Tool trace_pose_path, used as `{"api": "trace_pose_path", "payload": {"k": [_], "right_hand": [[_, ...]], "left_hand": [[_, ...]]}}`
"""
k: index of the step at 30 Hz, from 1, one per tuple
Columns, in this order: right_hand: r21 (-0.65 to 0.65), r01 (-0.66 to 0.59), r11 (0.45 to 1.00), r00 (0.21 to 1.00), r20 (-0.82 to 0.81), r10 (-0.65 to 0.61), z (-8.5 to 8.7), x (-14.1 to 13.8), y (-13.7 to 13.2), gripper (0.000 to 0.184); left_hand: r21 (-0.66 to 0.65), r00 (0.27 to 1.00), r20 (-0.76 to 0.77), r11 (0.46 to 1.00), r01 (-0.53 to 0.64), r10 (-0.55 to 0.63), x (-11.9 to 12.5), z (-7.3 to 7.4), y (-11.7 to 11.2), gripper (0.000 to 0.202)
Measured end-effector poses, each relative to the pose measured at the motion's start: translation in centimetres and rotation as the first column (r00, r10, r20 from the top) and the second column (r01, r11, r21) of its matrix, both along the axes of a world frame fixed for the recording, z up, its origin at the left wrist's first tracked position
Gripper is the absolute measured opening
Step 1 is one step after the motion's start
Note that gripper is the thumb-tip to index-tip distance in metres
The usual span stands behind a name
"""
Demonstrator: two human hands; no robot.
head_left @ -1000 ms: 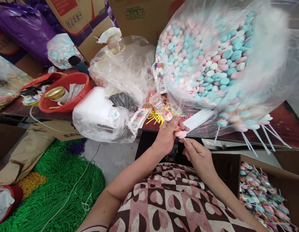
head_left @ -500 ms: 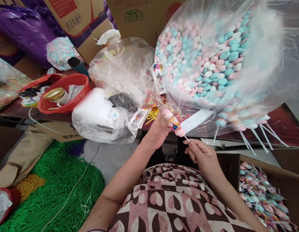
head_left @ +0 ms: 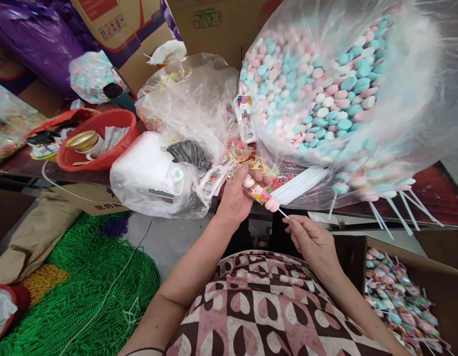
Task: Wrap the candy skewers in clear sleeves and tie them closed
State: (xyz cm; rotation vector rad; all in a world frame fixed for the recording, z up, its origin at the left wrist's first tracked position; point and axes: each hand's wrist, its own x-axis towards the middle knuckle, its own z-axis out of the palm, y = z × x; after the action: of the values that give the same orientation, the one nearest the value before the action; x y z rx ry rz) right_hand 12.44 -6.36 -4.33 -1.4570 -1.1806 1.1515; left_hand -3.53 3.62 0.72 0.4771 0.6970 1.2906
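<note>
A marshmallow skewer [head_left: 272, 204] on a thin white stick is held slantwise in front of me, its upper part covered by a clear wrapper with a colourful printed card. My left hand [head_left: 236, 200] is curled around the wrapped top end, thumb on the near side and fingertips beyond it. Lower down, my right hand [head_left: 313, 241] pinches the white stick between thumb and fingers. Just beyond my left fingertips lie yellow twist ties [head_left: 264, 165], partly hidden. Beside the skewer rests a bundle of white sticks [head_left: 302, 184].
A large clear bag of pink, blue and white marshmallows [head_left: 325, 106] stands at back right, finished-looking skewers [head_left: 390, 190] by its front. Left are a white plastic-wrapped stack [head_left: 140, 170] and red basket [head_left: 119, 143]. A carton of wrapped skewers [head_left: 401, 291] sits lower right.
My left hand has shifted slightly left and its fingers reach nearer the yellow ties. The skewer has tilted flatter, with more of its pink lower end showing. My right hand keeps its pinch.
</note>
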Motion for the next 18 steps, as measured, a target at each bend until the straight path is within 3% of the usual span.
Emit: {"api": "trace_pose_path", "payload": {"k": [3,6,8,9,11,14,16,18], "right_hand": [[-0.162,-0.098,0.982,0.964,-0.262,0.053,0.6,-0.1,0.2,0.029],[-0.252,-0.278,0.927,0.836,-0.539,0.104,1.3,-0.5,0.7,0.027],[-0.267,-0.343,0.901,0.769,-0.630,0.106,1.4,-0.8,1.0,0.027],[-0.267,-0.334,0.904,0.772,-0.628,0.099,1.4,-1.0,1.1,0.027],[-0.243,-0.247,0.938,0.848,-0.522,0.088,1.1,-1.0,1.2,0.025],[-0.104,-0.089,0.991,0.990,-0.118,0.076,0.4,-0.8,0.8,0.029],[0.035,-0.034,0.999,0.988,0.152,0.028,0.1,-0.6,0.5,0.023],[0.130,-0.012,0.991,0.958,0.285,-0.026,-0.1,-0.6,0.3,0.021]], "left_hand": [[0.019,0.999,0.002,0.998,0.053,-0.053,-0.2,0.0,-0.1,0.021],[0.051,0.994,-0.023,0.993,0.108,-0.107,-0.1,-0.1,-0.3,0.023],[0.062,0.993,-0.022,0.991,0.120,-0.119,-0.1,-0.2,-0.2,0.024],[0.057,0.993,-0.015,0.992,0.114,-0.113,-0.2,-0.2,-0.2,0.024],[0.021,0.996,0.006,0.996,0.086,-0.087,-0.3,-0.2,0.0,0.023],[-0.042,0.998,0.042,0.998,0.037,-0.035,-0.3,-0.5,0.3,0.022],[-0.060,0.999,0.045,0.998,0.025,-0.023,-0.1,-0.7,0.4,0.023],[-0.053,0.999,0.026,0.998,0.042,-0.041,0.2,-1.0,0.2,0.025]]}}
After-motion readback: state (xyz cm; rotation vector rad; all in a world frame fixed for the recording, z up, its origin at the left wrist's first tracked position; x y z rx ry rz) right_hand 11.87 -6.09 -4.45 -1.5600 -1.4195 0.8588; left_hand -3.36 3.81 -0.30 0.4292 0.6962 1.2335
